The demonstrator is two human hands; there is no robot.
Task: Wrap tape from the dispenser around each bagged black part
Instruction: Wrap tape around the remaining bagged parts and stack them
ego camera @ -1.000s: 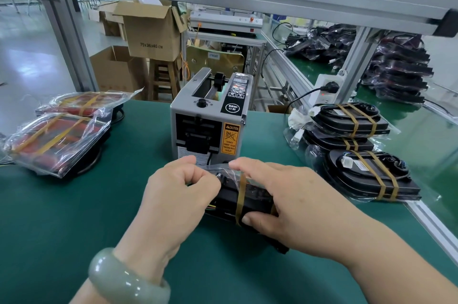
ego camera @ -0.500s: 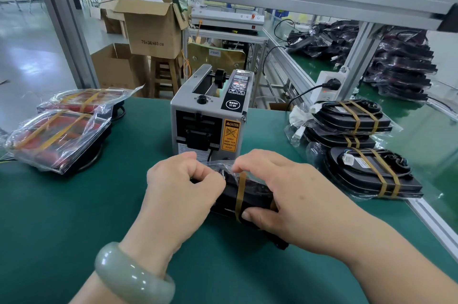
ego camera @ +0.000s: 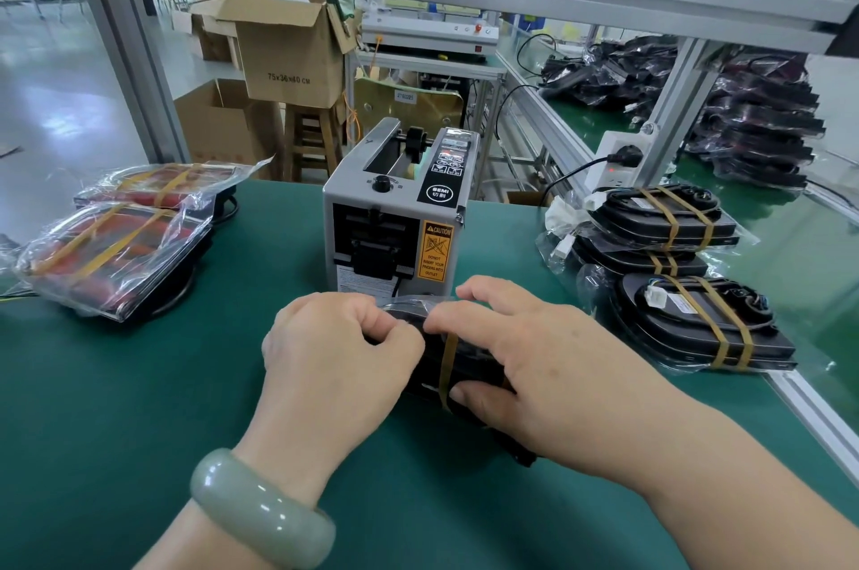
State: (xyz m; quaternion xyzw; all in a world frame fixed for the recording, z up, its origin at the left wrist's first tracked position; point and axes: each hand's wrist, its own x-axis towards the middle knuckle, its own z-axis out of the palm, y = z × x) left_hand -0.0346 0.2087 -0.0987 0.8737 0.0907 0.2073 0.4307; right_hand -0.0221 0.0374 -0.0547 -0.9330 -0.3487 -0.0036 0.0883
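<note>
Green counter [ego camera: 139,407], factory workstation.

- Tape dispenser [ego camera: 395,216]: centre, outlet facing you.
- Bagged black part [ego camera: 469,365]: on the counter just in front of the dispenser, between your hands. One tan tape band [ego camera: 447,369] runs round its middle.
- Your left grip [ego camera: 334,365]: fingers curled, clamped on the part's left end.
- Your right grip [ego camera: 548,374]: thumb and fingers closed round the part, touching the band.
- Done: taped parts [ego camera: 688,323] stacked at right, two bands each; red-faced taped parts [ego camera: 111,253] at left.
- Left, probably: a second band on this part, then the dark bagged heaps [ego camera: 762,123] on the far bench, whose taping is unclear.
</note>
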